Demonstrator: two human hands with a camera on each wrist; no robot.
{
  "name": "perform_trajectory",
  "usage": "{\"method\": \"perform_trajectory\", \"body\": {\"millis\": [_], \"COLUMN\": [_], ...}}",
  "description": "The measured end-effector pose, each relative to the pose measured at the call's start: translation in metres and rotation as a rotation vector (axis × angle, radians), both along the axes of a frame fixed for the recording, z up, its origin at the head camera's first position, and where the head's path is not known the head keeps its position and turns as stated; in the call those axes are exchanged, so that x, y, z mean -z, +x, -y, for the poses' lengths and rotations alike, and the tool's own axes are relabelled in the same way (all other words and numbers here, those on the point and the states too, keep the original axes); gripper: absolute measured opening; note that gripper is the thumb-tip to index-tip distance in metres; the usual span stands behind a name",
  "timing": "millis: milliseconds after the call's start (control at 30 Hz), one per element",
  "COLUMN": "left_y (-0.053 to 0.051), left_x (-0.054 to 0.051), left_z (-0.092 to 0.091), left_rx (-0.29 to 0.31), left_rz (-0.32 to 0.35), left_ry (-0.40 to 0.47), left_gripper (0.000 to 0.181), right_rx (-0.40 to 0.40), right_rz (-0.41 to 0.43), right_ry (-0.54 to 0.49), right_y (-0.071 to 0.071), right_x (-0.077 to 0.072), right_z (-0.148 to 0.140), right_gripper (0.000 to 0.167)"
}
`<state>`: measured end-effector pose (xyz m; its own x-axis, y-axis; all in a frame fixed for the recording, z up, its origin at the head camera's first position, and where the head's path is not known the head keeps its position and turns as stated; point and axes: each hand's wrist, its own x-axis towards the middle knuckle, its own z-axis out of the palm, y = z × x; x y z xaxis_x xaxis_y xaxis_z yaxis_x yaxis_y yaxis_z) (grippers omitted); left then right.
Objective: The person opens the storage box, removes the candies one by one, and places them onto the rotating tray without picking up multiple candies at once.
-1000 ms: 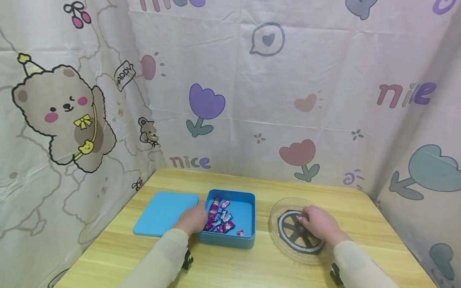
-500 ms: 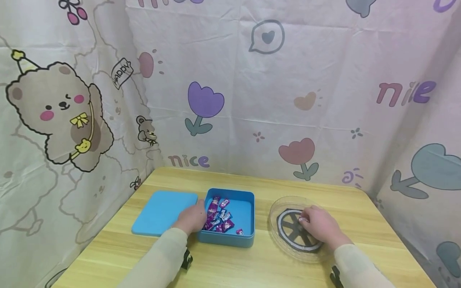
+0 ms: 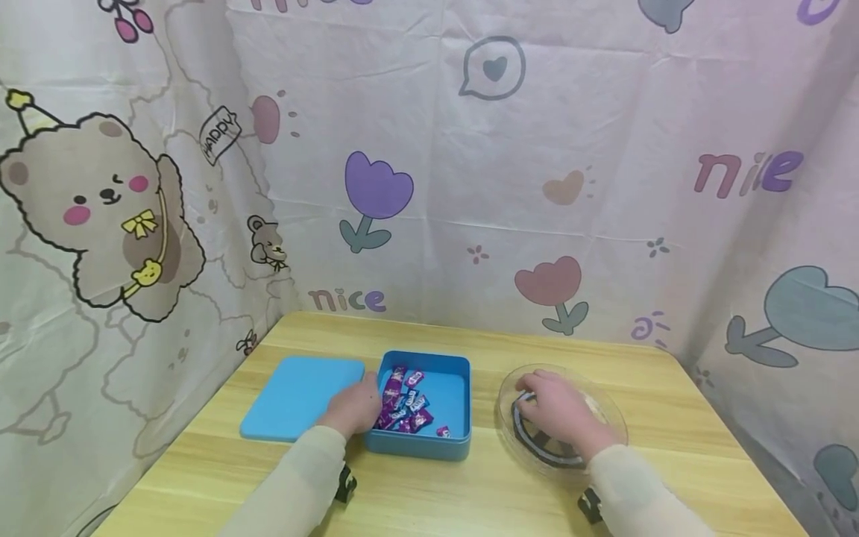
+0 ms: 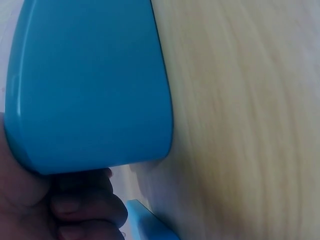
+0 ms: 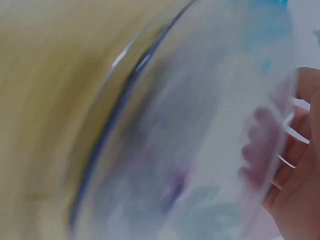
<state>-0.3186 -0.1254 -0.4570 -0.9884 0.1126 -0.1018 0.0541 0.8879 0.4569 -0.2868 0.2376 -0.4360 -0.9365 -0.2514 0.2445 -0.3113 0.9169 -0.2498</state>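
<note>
My left hand [image 3: 356,406] grips the left wall of an open blue box [image 3: 419,449]. In the left wrist view its fingers [image 4: 92,212] curl beside the box corner. Inside the box, several small wrapped candies [image 3: 396,406], purple and blue, lie mostly to the left. To the right, my right hand [image 3: 560,410] is over a round clear dish [image 3: 620,425] that has a dark ring-shaped part [image 3: 537,447]. Its fingers are loosely bent, and no candy shows between them. The right wrist view shows the fingers [image 5: 260,145] through the clear wall, blurred.
A flat blue lid [image 3: 298,395] lies left of the box on the wooden table [image 3: 483,492]. Behind and at both sides hangs a printed cloth [image 3: 429,149].
My right hand has moved left across the dish; the small pinkish thing at its fingertips earlier is no longer visible there. My left hand keeps its grip on the box. The head view has shifted slightly.
</note>
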Motion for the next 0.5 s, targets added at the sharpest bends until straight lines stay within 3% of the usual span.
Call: {"method": "perform_trajectory", "body": {"millis": [233,500], "left_y": [-0.001,0.0], "left_x": [0.001,0.002], "left_z": [0.002,0.0], "left_rx": [0.001,-0.002], "left_rz": [0.001,0.01], "left_ry": [-0.009,0.007], "left_gripper": [0.055,0.055], "right_rx": [-0.08,-0.143], "right_rz": [0.029,0.031], "right_ry": [-0.019,0.033], "right_y": [-0.003,-0.011], "right_x": [-0.012,-0.011], "right_z": [0.047,0.088], "right_gripper": [0.026,0.028]}}
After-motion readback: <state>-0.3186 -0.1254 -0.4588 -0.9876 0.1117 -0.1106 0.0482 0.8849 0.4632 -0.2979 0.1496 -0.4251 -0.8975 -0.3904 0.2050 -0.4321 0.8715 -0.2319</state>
